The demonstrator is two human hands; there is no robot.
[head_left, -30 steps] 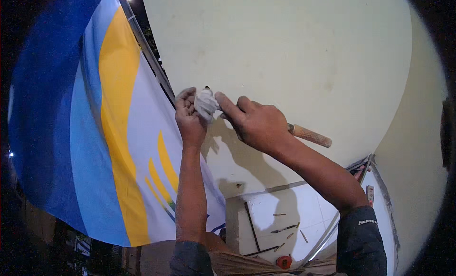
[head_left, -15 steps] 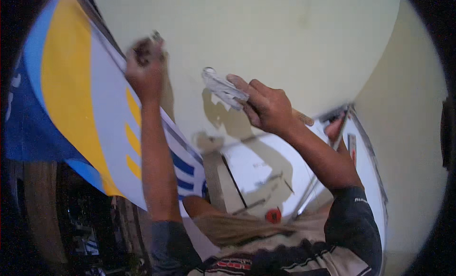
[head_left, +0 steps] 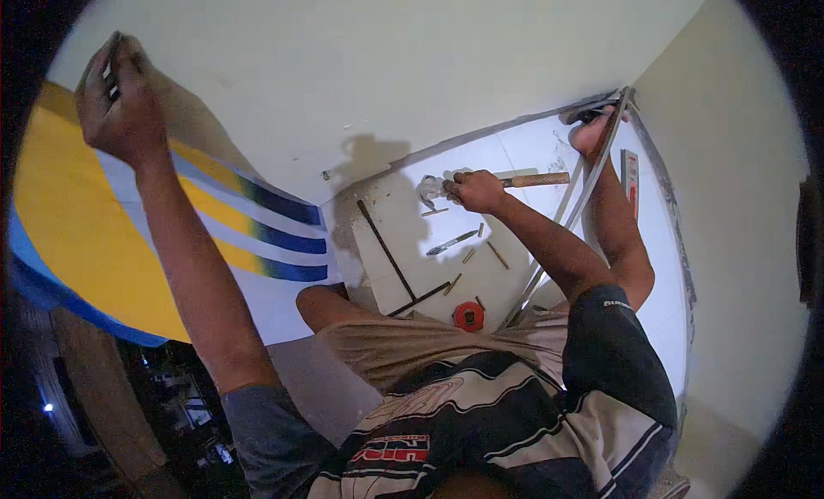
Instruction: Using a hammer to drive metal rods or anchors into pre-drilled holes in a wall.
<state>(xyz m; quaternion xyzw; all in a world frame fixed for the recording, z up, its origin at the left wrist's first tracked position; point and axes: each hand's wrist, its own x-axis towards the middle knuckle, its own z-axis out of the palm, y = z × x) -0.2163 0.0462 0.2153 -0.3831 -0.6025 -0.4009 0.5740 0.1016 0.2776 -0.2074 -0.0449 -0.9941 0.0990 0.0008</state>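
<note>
My left hand is raised at the upper left in front of the pale wall, beside the top of the printed banner. Its fingers are closed round something dark with light spots, too hidden to name. Low over the white tiled floor, my right hand grips a hammer close to its metal head. The wooden handle end points right, and the head shows left of my fingers. Short thin rods and a pointed metal tool lie on the tiles below this hand.
A dark T-shaped rod and a round red object lie near my legs. One long metal bar slants beside my bare foot. A level-like strip lies at right. The blue, yellow and white banner covers the left side.
My left hand has moved left and up. My right hand has come down from in front of the wall to the floor with the hammer. The view has shifted, showing more floor.
</note>
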